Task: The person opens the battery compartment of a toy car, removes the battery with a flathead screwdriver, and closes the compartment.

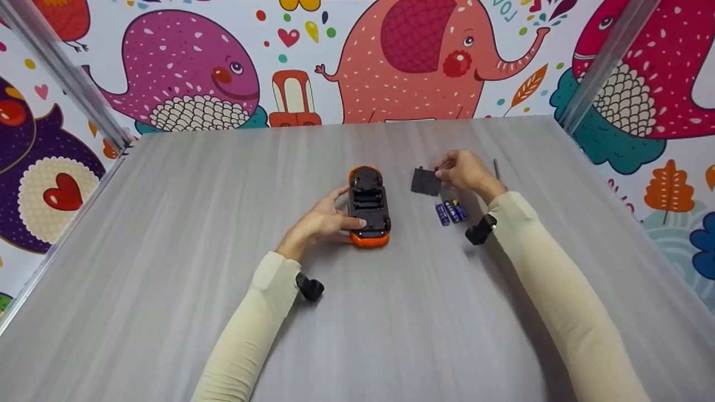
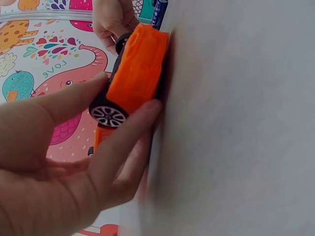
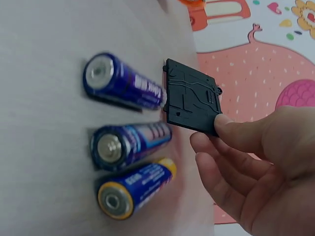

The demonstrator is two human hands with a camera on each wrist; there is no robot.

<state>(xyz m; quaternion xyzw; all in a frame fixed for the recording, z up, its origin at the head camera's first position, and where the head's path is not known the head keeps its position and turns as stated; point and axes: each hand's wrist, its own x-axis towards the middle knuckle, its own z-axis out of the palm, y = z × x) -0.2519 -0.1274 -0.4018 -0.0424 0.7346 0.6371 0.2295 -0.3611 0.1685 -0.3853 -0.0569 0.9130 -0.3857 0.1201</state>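
Observation:
An orange toy car (image 1: 367, 213) lies wheels up, its black underside showing an uncovered battery compartment. My left hand (image 1: 324, 220) grips it from the left, thumb on the underside and fingers along the orange body (image 2: 140, 69). To the right of the car, my right hand (image 1: 465, 170) pinches the corner of a black battery cover (image 1: 425, 181) between thumb and fingers. Three blue batteries (image 3: 133, 142) lie side by side just below the cover; one has yellow ends. Whether the cover touches the table, I cannot tell.
A thin dark rod (image 1: 496, 167) lies behind the right wrist, partly hidden by it. The grey table (image 1: 167, 223) ends at walls printed with cartoon animals (image 1: 424, 61). Metal posts (image 1: 78, 72) stand at the back corners.

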